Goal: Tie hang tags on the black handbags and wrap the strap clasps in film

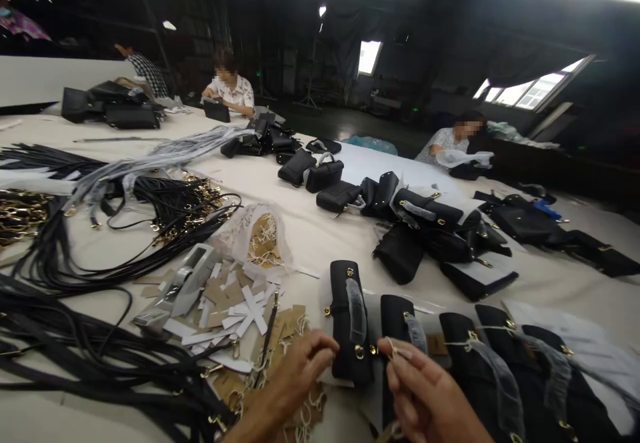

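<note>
A black handbag (345, 323) with gold hardware and a plastic-wrapped handle lies in front of me. At its lower left edge is my left hand (295, 379), its fingers curled and thumb close to the index finger; whatever they hold is hidden. My right hand (425, 389) pinches a thin white string (393, 349) between thumb and fingertips, just right of that bag. Behind the right hand stands a second black handbag (396, 316), partly covered. Farther right, another black handbag (457, 329) has a white string tied at its handle ring.
Left of my hands lie brown tags (290, 326) with strings, white paper strips (245, 316), a plastic bag of strings (265, 236) and heaps of black straps (100, 343). More black handbags (430, 229) are piled ahead. Co-workers sit across the table, one person (233, 89) handling a bag.
</note>
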`<state>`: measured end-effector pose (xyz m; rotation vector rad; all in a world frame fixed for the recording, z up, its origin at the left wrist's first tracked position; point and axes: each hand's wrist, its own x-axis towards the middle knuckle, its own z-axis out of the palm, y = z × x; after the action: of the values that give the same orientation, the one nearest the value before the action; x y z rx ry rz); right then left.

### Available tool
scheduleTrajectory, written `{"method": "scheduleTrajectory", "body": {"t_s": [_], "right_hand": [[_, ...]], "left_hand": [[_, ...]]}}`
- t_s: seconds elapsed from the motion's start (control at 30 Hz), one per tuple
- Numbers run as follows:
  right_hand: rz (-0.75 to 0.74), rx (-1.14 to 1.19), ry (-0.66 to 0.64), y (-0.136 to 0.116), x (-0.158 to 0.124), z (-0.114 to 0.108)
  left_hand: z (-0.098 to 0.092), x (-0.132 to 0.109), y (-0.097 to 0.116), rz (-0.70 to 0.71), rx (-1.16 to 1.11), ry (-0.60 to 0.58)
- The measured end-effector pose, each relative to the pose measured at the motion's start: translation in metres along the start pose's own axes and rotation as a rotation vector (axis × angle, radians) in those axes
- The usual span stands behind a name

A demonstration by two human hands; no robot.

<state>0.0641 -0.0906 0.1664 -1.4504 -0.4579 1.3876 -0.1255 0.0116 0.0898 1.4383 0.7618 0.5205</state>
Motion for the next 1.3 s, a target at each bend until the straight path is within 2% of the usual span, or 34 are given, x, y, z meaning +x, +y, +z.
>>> {"method": "scheduleTrajectory", "body": {"t_s": [0.03,0.1,0.23,0.37,0.5,0.53,0.6,0.77,0.83,0.97,1.07,1.2,1.3], "right_hand": [[0.005,-0.035,0.017,-0.01,0.016,0.0],[0.005,-0.195,0.008,-0.027,0.049,-0.001],[0.133,-0.463,-0.168,-0.04,0.107,-0.002],[0.22,-0.494,-0.294,-0.04,0.134,0.0],[0.26,-0.475,-0.321,-0.047,0.135,-0.006],[0.258,-0.456,-0.321,-0.05,0.134,-0.009],[0.24,-0.371,-0.317,-0.056,0.134,-0.019],[0.262,0.063,-0.275,-0.064,0.143,-0.035],[0.3,0.222,-0.25,-0.064,0.147,-0.032],[0.346,0.406,-0.19,-0.062,0.146,-0.02],[0.305,0.436,-0.239,-0.061,0.136,-0.009],[0.223,0.309,-0.283,-0.062,0.125,0.003],[0.12,0.125,-0.218,-0.062,0.128,0.006]], "left_hand": [[-0.002,0.016,0.006,0.053,0.079,0.099],[-0.002,0.046,0.014,0.167,0.161,0.178],[0.009,0.091,0.014,0.293,0.235,0.166],[0.016,0.104,0.004,0.294,0.353,0.21],[0.008,0.099,0.005,0.247,0.41,0.321],[0.005,0.099,0.006,0.204,0.354,0.351],[-0.001,0.103,0.007,0.068,0.105,0.359],[-0.007,0.128,0.009,-0.338,-0.863,0.144],[-0.006,0.137,0.011,-0.436,-1.065,0.131],[-0.005,0.144,0.015,-0.429,-1.256,0.107],[-0.005,0.144,0.013,-0.376,-1.376,0.081],[-0.002,0.142,0.008,-0.292,-1.307,0.103],[0.002,0.137,0.006,-0.192,-1.189,0.125]]}}
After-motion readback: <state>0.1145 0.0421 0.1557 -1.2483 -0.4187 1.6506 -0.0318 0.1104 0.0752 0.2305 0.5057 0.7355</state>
